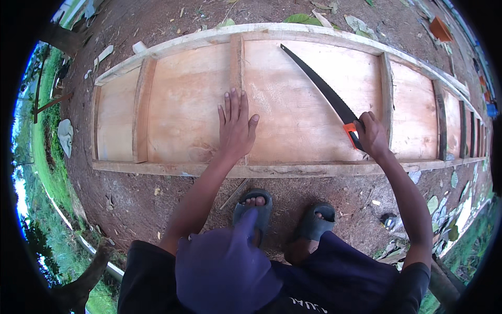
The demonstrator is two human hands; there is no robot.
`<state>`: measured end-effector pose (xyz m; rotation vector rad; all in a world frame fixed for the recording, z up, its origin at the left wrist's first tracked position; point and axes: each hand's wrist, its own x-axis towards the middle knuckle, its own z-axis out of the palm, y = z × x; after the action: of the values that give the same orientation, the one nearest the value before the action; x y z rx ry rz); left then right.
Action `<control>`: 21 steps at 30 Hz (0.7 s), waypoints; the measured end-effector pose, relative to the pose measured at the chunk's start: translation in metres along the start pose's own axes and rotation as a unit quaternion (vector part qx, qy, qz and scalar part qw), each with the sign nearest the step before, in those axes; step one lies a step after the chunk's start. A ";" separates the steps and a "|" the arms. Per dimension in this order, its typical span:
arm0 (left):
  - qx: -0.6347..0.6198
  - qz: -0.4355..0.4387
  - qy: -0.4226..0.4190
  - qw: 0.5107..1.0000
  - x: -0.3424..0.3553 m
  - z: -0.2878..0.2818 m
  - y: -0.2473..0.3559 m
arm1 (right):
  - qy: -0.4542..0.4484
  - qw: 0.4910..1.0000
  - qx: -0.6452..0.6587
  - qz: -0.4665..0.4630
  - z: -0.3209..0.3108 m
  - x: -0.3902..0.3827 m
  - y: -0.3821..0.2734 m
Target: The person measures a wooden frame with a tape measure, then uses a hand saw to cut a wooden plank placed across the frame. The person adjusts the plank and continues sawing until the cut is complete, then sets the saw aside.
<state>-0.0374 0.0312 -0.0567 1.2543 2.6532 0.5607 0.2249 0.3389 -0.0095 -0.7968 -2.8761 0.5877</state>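
My right hand (372, 135) is closed round the orange and black handle of a hand saw (328, 95). Its dark toothed blade slants up and left over the pale plywood panel (188, 99). With fingers stretched out, my left hand (238, 123) lies flat on a wooden crosspiece (237, 60) and covers its near part. The panel sits in a long wooden frame (314, 169) with several crosspieces between its two long rails. Whether the saw blade touches the plywood I cannot tell.
The frame lies over bare brown soil strewn with leaves (361, 26) and wood scraps. My sandalled feet (316, 222) stand close to the near rail. A small dark round object (388, 220) is on the ground at right. Far right lies an orange-brown block (441, 29). Grass borders the left.
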 end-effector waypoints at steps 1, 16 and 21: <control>-0.001 0.014 0.010 1.000 0.005 -0.002 -0.001 | 0.000 1.000 0.001 0.000 0.000 0.001 -0.001; 0.037 0.030 -0.022 0.999 -0.011 0.010 0.005 | 0.016 1.000 -0.001 -0.018 0.000 0.004 0.004; 0.001 0.064 0.095 0.993 0.014 -0.039 0.005 | 0.015 1.000 0.015 -0.009 0.003 0.010 -0.002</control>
<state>-0.0535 0.0346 -0.0189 1.4473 2.7382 0.7324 0.2150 0.3414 -0.0112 -0.7669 -2.8378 0.6114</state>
